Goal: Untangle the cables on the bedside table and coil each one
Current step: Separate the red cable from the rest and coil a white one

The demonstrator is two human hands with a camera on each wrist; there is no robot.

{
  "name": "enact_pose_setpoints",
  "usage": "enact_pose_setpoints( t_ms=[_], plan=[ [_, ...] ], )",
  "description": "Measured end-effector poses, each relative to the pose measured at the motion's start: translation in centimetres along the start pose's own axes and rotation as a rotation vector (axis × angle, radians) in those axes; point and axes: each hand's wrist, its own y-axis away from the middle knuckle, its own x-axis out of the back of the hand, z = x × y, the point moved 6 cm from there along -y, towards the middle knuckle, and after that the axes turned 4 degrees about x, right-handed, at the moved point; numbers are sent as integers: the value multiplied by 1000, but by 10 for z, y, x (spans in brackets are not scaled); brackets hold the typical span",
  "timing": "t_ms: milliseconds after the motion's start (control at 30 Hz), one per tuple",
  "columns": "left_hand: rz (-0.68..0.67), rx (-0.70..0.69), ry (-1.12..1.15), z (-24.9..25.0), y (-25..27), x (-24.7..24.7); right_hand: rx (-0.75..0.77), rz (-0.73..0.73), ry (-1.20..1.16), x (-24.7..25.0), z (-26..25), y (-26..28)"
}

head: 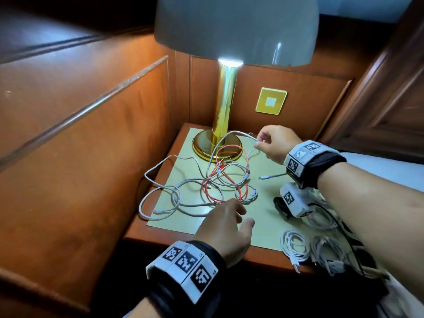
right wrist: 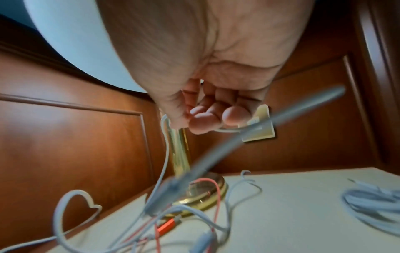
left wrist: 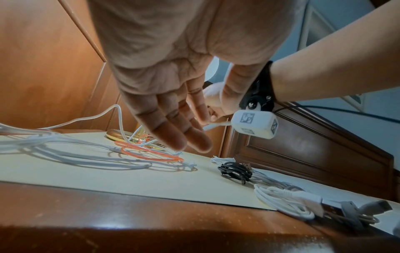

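A tangle of white cables (head: 183, 196) and a red cable (head: 229, 157) lies on the bedside table's pale mat (head: 263, 212). My right hand (head: 273, 143) pinches one white cable (right wrist: 164, 154) near its end, lifted above the lamp base; the cable runs down into the tangle. My left hand (head: 227, 223) hovers over the tangle's near edge with fingers (left wrist: 173, 133) straight and nothing in them. The red cable (left wrist: 149, 154) shows just beyond those fingers. Coiled white cables (head: 296, 246) and a coiled black cable (left wrist: 236, 171) lie at the right.
A brass lamp (head: 224, 111) with a pale shade stands at the back of the table. Wooden panels wall in the left and back. A gold wall switch (head: 271, 101) sits behind. A loose white cable end (head: 266, 177) lies on the mat's right side.
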Motion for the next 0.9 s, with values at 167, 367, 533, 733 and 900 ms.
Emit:
enact_pose_setpoints(
  t_ms=[167,367,533,733,900],
  plan=[
    [85,50,56,-9,0,17,152,204,-67,53,-56,31],
    [191,109,184,-25,7,35,45,268,-489,90,-80,58],
    [222,141,263,-37,15,42,110,153,-363,97,-88,88],
    [241,130,305,-27,17,48,152,43,-389,76,-90,108],
    [346,81,306,-7,11,49,216,-107,-485,71,-94,116]
  ],
)
